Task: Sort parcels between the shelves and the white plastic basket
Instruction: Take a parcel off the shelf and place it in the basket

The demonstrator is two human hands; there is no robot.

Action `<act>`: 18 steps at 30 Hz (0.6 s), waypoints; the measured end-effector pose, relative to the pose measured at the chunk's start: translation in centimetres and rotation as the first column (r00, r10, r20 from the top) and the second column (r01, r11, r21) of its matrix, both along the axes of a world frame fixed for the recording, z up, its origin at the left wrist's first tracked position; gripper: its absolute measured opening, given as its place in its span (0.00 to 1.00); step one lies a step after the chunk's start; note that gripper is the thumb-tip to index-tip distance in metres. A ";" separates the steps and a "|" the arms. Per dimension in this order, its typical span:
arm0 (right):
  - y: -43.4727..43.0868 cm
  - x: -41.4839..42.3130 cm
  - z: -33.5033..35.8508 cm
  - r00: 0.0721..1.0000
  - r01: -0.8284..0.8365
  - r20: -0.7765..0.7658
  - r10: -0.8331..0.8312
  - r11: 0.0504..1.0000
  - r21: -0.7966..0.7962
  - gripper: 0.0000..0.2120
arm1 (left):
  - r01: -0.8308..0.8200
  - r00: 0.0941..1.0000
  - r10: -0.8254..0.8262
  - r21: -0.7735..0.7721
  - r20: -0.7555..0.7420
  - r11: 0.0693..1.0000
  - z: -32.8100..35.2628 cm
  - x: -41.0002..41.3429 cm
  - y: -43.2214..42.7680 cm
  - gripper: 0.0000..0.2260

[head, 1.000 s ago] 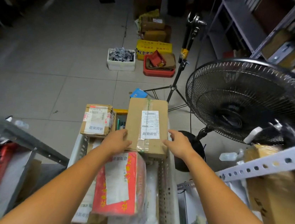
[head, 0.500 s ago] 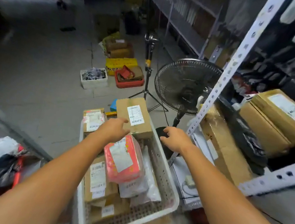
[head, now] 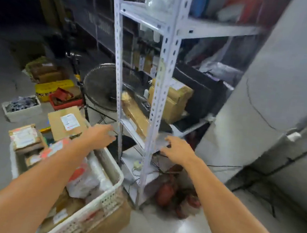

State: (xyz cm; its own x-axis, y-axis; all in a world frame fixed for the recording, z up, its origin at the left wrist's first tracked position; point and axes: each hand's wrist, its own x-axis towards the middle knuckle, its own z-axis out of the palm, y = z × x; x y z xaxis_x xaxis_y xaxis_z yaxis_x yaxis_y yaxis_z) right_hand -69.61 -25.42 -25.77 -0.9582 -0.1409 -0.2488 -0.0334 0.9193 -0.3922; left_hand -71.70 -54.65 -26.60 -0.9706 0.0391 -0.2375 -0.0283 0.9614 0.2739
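Cardboard box (head: 67, 122) released at the basket (head: 100, 197)'s far edge, left hand (head: 100, 135) and right hand (head: 178, 150) are swinging, empty and spread, toward the shelves (head: 160, 98).

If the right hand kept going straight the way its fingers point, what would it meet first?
The right hand would most likely meet the white rack's front upright first, though depth is unclear in this blurred frame.
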 end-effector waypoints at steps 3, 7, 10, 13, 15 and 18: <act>9.5 3.1 1.3 0.988 0.154 -0.019 -0.154 0.988 0.018 0.24 | 0.150 0.989 -0.150 0.066 -0.008 0.986 1.1 0.3 9.2 0.19; 21.2 7.5 2.0 0.922 0.386 -0.038 -0.386 0.922 0.013 0.24 | 0.399 0.917 -0.398 0.034 -0.038 0.916 2.4 0.0 22.1 0.22; 27.9 10.8 2.4 0.849 0.525 -0.067 -0.524 0.851 0.000 0.22 | 0.510 0.860 -0.510 0.028 -0.023 0.860 2.6 -0.7 30.4 0.23; 33.7 14.1 2.5 0.739 0.671 -0.062 -0.671 0.741 -0.023 0.22 | 0.607 0.795 -0.607 0.027 0.000 0.794 1.9 -2.1 38.2 0.22; 36.7 16.5 2.3 0.649 0.760 -0.059 -0.759 0.650 -0.001 0.23 | 0.682 0.730 -0.683 0.031 0.010 0.730 1.5 -3.1 43.3 0.23; 39.6 20.8 2.0 0.477 0.879 -0.047 -0.878 0.477 0.013 0.23 | 0.794 0.607 -0.795 0.050 -0.006 0.606 0.8 -3.3 50.6 0.22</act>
State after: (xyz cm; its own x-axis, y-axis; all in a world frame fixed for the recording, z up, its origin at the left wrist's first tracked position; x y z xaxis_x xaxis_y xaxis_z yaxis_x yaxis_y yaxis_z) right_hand -48.84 14.20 -23.78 -0.5837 0.7855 -0.2057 0.7877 0.4864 -0.3781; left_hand -74.96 -4.04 -25.76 -0.5494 0.8035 -0.2294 0.7363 0.5953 0.3216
